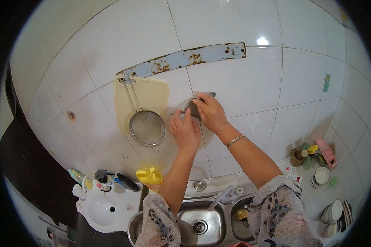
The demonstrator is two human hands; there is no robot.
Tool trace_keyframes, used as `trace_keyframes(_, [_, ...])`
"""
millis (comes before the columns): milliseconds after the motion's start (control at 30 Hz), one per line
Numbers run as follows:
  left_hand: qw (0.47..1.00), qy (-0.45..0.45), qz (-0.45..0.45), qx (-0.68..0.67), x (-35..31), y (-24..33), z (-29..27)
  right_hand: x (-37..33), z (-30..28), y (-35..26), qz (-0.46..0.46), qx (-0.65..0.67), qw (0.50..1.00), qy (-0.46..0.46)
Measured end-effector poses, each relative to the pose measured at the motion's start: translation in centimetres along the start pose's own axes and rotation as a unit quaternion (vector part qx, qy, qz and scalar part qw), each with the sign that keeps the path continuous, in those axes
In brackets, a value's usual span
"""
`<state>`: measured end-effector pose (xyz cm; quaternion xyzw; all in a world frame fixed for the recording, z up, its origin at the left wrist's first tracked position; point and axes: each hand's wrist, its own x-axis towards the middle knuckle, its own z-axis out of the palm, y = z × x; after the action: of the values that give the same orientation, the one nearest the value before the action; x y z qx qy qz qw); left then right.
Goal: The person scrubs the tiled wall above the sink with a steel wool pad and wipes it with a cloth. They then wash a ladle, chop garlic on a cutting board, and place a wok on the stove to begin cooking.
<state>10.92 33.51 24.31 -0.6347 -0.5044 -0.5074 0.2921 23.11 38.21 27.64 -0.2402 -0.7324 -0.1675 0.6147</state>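
Note:
Both my hands are raised in front of the white tiled wall with a small grey, cloth-like piece [195, 111] between them. Its exact kind is hard to make out, and my fingers cover part of it. My right hand [211, 113], with a metal bracelet [235, 140] at the wrist, pinches its upper part. Lower on the left, my left hand [186, 131] has its bent fingers on the piece's edge. Just left of that hand, a round mesh strainer [148, 128] hangs over a cream cutting board [158, 92].
A rusty metal strip [183, 60] runs along the wall above my hands. Below are a steel double sink [189, 206] with a faucet [219, 198], a white washbasin [97, 214] and a yellow bottle [149, 176]. Bowls [333, 211] and a pink holder [326, 153] stand at the right.

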Motion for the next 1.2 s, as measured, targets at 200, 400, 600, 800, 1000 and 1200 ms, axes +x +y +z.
trace_keyframes(200, [0.995,-0.082,-0.010,-0.049,-3.5,-0.1,1.0,-4.4,-1.0,-0.5,-0.048,-0.176,0.977,-0.109])
trace_keyframes(400, [0.994,-0.031,0.102,-0.022,0.6,0.1,1.8,-2.1,-2.5,1.0,-0.074,-0.201,0.969,-0.123])
trace_keyframes(600, [0.991,-0.102,0.088,-0.014,-1.7,0.2,3.0,-4.9,-1.5,1.5,-0.065,-0.217,0.962,-0.150])
trace_keyframes(800, [0.979,-0.166,0.117,-0.016,-5.5,-0.4,2.2,-7.5,-3.6,1.7,-0.098,-0.198,0.952,-0.210])
trace_keyframes(1000, [0.992,-0.066,0.104,-0.008,3.0,1.9,1.5,0.0,-3.0,0.8,-0.063,-0.223,0.970,-0.079])
trace_keyframes(1200, [0.982,-0.161,0.092,-0.019,-4.1,0.1,1.0,-6.3,-3.0,1.3,-0.137,-0.195,0.950,-0.201])
